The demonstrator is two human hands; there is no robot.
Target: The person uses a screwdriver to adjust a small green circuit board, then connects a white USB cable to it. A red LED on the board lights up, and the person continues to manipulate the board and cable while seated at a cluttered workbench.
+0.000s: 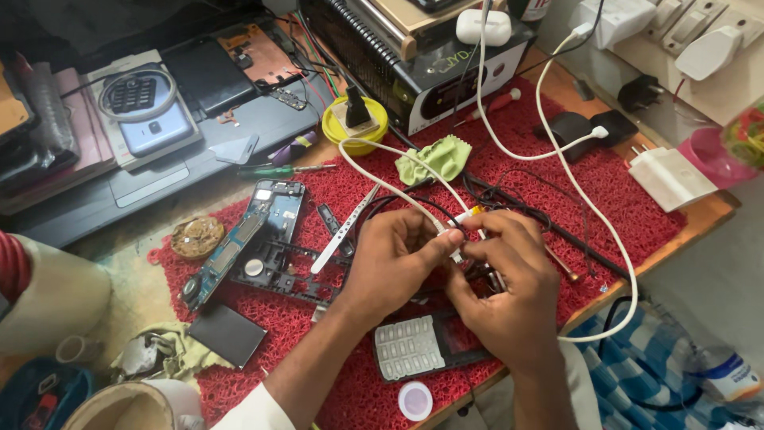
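The person is wearing white sleeves, and both are sitting far up the arms, so the forearms are showing bare. The left hand (390, 259) and the right hand (509, 287) are bare too, wearing no gloves. No rings or watch are showing on the fingers (434, 239) or wrists.
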